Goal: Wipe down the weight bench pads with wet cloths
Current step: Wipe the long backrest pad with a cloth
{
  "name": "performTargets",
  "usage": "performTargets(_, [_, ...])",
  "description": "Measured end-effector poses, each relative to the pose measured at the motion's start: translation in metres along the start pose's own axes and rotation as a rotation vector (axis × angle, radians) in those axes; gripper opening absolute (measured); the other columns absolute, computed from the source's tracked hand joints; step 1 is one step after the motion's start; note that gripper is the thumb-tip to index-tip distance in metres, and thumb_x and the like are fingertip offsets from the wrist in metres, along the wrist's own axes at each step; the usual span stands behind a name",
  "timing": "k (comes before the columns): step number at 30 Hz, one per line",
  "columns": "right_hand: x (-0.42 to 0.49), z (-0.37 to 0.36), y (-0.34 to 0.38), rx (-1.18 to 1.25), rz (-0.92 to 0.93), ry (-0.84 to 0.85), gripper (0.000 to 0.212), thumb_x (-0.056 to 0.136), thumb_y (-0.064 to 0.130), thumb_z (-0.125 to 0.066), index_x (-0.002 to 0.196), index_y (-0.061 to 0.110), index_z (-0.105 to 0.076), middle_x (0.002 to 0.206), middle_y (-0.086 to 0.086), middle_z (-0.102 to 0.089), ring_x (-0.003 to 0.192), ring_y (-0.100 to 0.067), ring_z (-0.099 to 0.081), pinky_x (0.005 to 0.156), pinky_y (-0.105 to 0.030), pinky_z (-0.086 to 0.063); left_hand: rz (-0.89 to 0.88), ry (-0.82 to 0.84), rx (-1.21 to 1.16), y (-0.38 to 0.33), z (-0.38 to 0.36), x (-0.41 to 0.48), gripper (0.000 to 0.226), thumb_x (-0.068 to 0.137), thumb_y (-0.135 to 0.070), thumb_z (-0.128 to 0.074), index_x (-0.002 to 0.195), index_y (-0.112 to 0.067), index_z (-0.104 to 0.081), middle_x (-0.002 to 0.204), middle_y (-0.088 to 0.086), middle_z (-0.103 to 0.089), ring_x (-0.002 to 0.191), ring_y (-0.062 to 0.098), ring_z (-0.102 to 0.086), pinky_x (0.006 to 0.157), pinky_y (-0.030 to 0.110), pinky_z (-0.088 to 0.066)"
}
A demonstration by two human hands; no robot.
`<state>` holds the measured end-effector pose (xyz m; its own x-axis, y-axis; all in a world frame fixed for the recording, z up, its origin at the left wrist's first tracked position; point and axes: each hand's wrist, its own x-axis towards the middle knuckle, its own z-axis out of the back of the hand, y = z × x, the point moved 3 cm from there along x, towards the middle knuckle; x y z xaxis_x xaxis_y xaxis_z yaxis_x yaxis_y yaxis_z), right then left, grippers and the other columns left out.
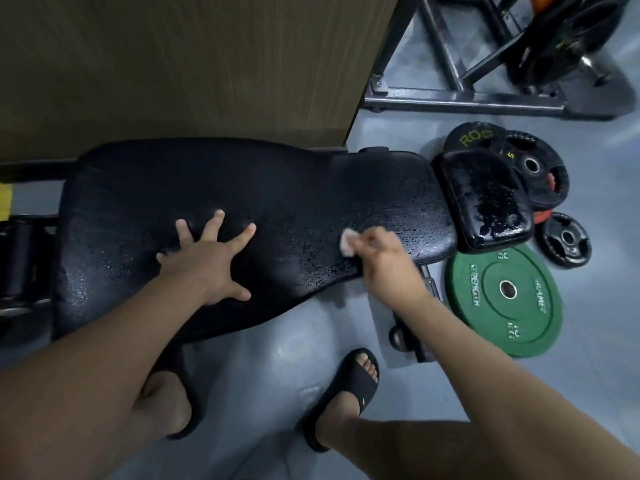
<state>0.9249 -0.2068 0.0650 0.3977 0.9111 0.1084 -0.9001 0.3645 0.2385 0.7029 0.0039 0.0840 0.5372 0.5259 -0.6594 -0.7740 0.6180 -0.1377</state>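
Long back pad (242, 188), black and flecked with wet, lies across the view. Green weight plate (485, 317) lies flat on the floor at right, just beside the smaller seat pad (485, 199), also streaked wet. Left hand (207, 263) rests flat on the back pad, grip apart, fingers spread. Right hand (388, 263), grip clamped on a small white cloth (347, 243), holds it against the back pad's right end.

- long bench pad (207, 188): black, with a fine cracked, pebbled pattern and a wet shine
- small pad (485, 199): glossy black, blotched with dull flaked patches
- cloth (347, 242): white
- large plate (505, 327): green, with pale lettering
- rear plate (467, 135): black, with yellow-green lettering
- floor (259, 375): pale grey
- panel (173, 64): brown wood grain
- sandal (349, 386): black
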Motion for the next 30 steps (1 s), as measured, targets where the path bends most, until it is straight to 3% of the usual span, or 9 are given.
performTargets(4, [0.000,0.001,-0.017,-0.017,-0.354,-0.147,0.047,0.087,0.008,-0.038,0.121,0.008,-0.070,0.101,-0.014,-0.055,0.082,-0.037,-0.053,0.073,-0.044,-0.054,-0.017,-0.021,-0.026,-0.002,-0.003,-0.007,0.114,0.078,-0.055,-0.081,0.151,-0.063,0.006,0.164,-0.015,0.029,0.151,0.043,0.023,0.115,0.075,-0.017])
performTargets(8, [-0.015,-0.008,0.058,0.158,-0.235,-0.033,0.036,0.084,-0.002,-0.050,0.110,0.015,-0.069,0.098,-0.006,-0.050,0.081,-0.030,-0.054,0.073,-0.028,-0.045,-0.066,-0.148,-0.137,0.009,-0.015,-0.025,0.081,0.089,-0.044,-0.072,0.157,-0.041,-0.028,0.165,-0.004,-0.015,0.153,0.031,-0.009,0.121,0.055,-0.027])
performTargets(10, [-0.022,-0.005,0.088,0.331,-0.183,0.094,0.033,0.095,0.003,-0.054,0.119,0.017,-0.072,0.098,0.001,-0.047,0.081,-0.022,-0.057,0.073,-0.028,-0.052,-0.120,-0.236,-0.260,0.017,-0.018,-0.045,0.051,0.093,-0.033,-0.066,0.142,-0.028,-0.054,0.143,-0.002,-0.047,0.139,0.025,-0.037,0.112,0.043,-0.040])
performTargets(12, [-0.026,0.006,0.103,0.512,-0.295,0.138,0.029,0.101,0.009,-0.059,0.125,0.016,-0.073,0.099,0.006,-0.048,0.081,-0.017,-0.063,0.074,-0.024,-0.059,-0.159,-0.330,-0.390,0.027,-0.016,-0.068,0.020,0.091,-0.027,-0.064,0.110,-0.028,-0.071,0.111,-0.007,-0.067,0.116,0.020,-0.059,0.097,0.033,-0.049])
performTargets(14, [-0.029,0.023,0.120,0.597,-0.357,0.089,0.025,0.099,0.012,-0.064,0.120,0.017,-0.075,0.104,0.004,-0.054,0.087,-0.009,-0.063,0.081,-0.011,-0.051,-0.116,-0.317,-0.578,0.034,-0.009,-0.092,0.010,0.092,-0.025,-0.063,0.085,-0.027,-0.071,0.085,-0.013,-0.072,0.091,0.014,-0.070,0.085,0.030,-0.054])
performTargets(16, [-0.032,0.043,0.147,0.690,-0.356,0.089,0.020,0.095,0.013,-0.068,0.109,0.025,-0.076,0.108,0.001,-0.058,0.092,-0.007,-0.066,0.088,-0.017,-0.050,-0.097,-0.256,-0.827,0.035,-0.004,-0.114,0.015,0.095,-0.028,-0.065,0.084,-0.021,-0.071,0.077,-0.007,-0.076,0.079,0.014,-0.073,0.083,0.037,-0.059])
performTargets(20, [-0.050,0.083,0.213,0.823,-0.261,0.108,0.018,0.090,0.011,-0.073,0.095,0.028,-0.073,0.108,0.001,-0.062,0.097,0.000,-0.062,0.088,-0.012,-0.046,-0.139,-0.180,-1.102,0.031,-0.003,-0.159,0.036,0.095,-0.048,-0.066,0.094,-0.013,-0.072,0.085,0.002,-0.078,0.079,0.014,-0.075,0.078,0.034,-0.061])
performTargets(26, [-0.058,0.106,0.263,1.096,-0.284,0.090,0.019,0.095,0.004,-0.067,0.109,0.016,-0.066,0.094,0.001,-0.068,0.081,-0.008,-0.063,0.074,-0.024,-0.053,-0.304,-0.210,-1.497,0.048,0.003,-0.209,0.006,0.099,-0.010,-0.063,0.096,-0.005,-0.064,0.084,0.010,-0.072,0.084,0.020,-0.072,0.084,0.040,-0.062])
performTargets(30, [-0.056,0.114,0.280,1.059,-0.296,0.145,0.020,0.097,0.009,-0.066,0.114,0.017,-0.075,0.095,0.003,-0.077,0.084,-0.009,-0.071,0.073,-0.026,-0.059,-0.361,-0.246,-1.403,0.076,0.004,-0.228,0.005,0.097,-0.009,-0.067,0.102,-0.007,-0.068,0.081,0.008,-0.072,0.073,0.017,-0.065,0.073,0.034,-0.058])
